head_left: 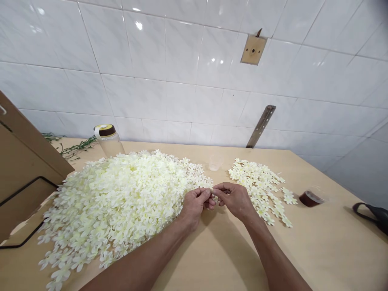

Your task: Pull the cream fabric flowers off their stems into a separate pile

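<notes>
A big heap of cream-white fabric flowers [121, 198] covers the left half of the wooden table [318, 250]. A smaller, flatter patch of the same flowers [260, 186] lies to the right. My left hand [195, 204] and my right hand [235, 198] meet between the two piles, just above the table. Both pinch one small flower [213, 193] with their fingertips. Most of that flower is hidden by my fingers.
A clear jar with a brown lid [108, 139] stands behind the heap. A small clear cup [216, 162] sits near the back. A brown-filled dish [309, 198] and a black strap [374, 216] lie at the right. A cardboard box [21, 169] stands left, green stems [72, 147] behind it.
</notes>
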Available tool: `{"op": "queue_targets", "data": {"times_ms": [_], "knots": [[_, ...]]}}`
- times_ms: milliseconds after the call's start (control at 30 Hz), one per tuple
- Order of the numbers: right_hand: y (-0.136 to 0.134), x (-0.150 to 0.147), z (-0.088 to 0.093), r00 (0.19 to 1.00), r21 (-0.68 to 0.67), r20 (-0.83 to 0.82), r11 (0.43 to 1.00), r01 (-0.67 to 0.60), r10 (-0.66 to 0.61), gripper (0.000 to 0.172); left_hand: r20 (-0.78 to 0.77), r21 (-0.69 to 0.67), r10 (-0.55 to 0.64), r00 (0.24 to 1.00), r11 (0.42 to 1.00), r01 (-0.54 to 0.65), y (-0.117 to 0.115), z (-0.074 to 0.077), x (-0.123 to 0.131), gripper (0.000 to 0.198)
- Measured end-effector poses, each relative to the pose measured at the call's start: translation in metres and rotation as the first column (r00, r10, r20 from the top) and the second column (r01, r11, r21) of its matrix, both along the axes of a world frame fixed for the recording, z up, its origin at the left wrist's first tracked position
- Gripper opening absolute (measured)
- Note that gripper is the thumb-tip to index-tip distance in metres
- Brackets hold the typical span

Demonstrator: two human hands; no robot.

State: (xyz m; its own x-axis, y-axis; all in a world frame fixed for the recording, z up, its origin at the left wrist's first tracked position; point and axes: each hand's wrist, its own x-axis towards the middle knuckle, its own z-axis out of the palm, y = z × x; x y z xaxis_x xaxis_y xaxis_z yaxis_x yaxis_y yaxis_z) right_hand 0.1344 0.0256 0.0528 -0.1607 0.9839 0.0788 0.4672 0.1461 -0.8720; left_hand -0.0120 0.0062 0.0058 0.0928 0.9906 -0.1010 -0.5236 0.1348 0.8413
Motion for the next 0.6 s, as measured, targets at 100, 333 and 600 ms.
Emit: {"op": "queue_targets", "data": {"times_ms": [100, 333, 600], "knots": [[-0.0023, -0.0017, 0.0015, 0.997, 0.069, 0.074, 0.997, 0.020, -0.026, 0.027, 0.030, 0.000, -0.002, 1.000, 1.000, 0.002, 0.0007, -0.0013, -0.0004, 0.030], [-0.0019, -0.0032, -0.0015, 0.991, 0.119, 0.134, 0.993, 0.005, -0.021, 0.031, 0.014, -0.045, 0.003, 1.000, 0.999, -0.003, -0.0007, 0.0037, 0.0005, 0.029], [0.0033, -0.0029, -0.0062, 0.995, 0.016, 0.036, 0.996, 0.089, -0.090, 0.037, 0.017, -0.043, -0.002, 1.000, 0.999, 0.003, 0.0029, -0.0002, 0.0008, 0.032]]}}
